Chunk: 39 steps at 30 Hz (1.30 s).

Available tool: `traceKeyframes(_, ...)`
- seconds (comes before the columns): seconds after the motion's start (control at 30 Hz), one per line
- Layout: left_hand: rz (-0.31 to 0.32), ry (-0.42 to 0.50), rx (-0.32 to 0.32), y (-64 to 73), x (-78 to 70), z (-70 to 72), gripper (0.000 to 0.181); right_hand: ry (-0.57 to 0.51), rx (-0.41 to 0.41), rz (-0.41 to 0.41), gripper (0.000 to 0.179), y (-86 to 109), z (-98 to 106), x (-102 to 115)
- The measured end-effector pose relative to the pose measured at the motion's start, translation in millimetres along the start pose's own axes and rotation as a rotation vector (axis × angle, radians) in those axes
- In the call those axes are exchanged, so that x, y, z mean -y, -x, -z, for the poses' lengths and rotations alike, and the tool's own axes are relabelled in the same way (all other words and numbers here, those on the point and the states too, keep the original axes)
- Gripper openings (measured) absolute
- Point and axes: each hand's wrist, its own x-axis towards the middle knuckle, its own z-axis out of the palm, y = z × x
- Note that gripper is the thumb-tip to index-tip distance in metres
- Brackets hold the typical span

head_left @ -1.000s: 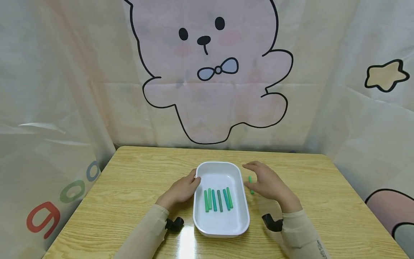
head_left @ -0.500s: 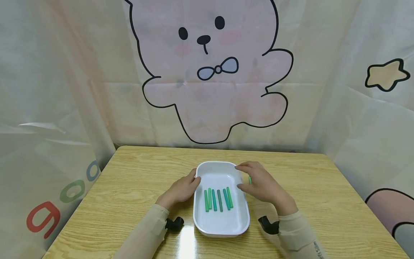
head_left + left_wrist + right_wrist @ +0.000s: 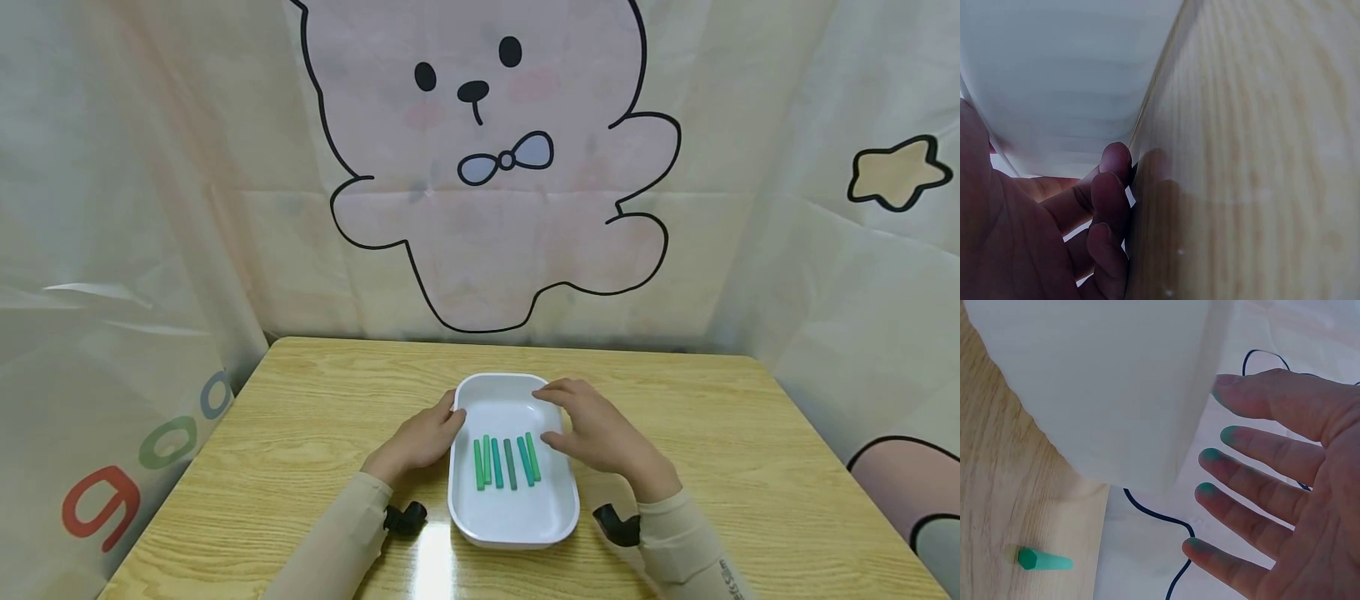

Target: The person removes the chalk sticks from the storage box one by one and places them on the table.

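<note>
A deep white plastic tray point(image 3: 517, 518) stands on the table. Inside it lies a loose row of several short sticks point(image 3: 511, 464) in green and teal, chalk-like. My left hand point(image 3: 417, 442) grips the tray's left side, thumb over the rim and fingers against the outer wall. Above the right rim hovers my right hand point(image 3: 603, 432), fingers spread and holding nothing; in the right wrist view its fingertips point(image 3: 1211, 454) carry green smudges. One more green stick point(image 3: 1044, 560), hexagonal at its end, lies on the table beside the tray; the right hand hides it in the head view.
The wooden table point(image 3: 360, 375) reaches back to a cloth backdrop point(image 3: 262, 167) printed with a cartoon bear. More cloth hangs at both sides. A black wrist camera point(image 3: 405, 519) sits by the left cuff, another black camera point(image 3: 618, 527) by the right.
My right hand has moved left, from beside the tray near the loose green stick to over the right rim, covering that stick from the head view. The left hand keeps its hold.
</note>
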Motion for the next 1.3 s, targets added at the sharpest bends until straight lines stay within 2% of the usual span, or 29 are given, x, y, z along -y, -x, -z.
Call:
traceKeyframes(0.73,-0.010,-0.003,-0.007,0.6,-0.6,-0.2,0.055,0.025,0.136,-0.009,0.058,-3.3,-14,8)
traceKeyframes(1.3,-0.002,0.002,-0.003,1.5,-1.9,0.8,0.056,0.078,0.166,0.006,0.060,-4.8,-31,6)
